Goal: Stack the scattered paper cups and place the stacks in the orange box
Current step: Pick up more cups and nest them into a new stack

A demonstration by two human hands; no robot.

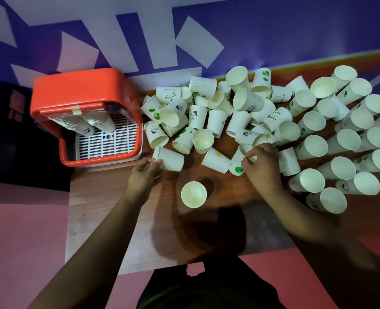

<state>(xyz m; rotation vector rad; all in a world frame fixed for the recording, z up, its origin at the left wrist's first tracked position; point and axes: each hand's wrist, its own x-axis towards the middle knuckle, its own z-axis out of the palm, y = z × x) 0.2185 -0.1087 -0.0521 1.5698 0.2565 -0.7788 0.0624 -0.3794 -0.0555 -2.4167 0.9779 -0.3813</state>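
I am pinching a fallen cup by its rim with my left hand, a green-dotted cup with my right hand, probably for nesting into the upright cup; the orange box is standing at the left.
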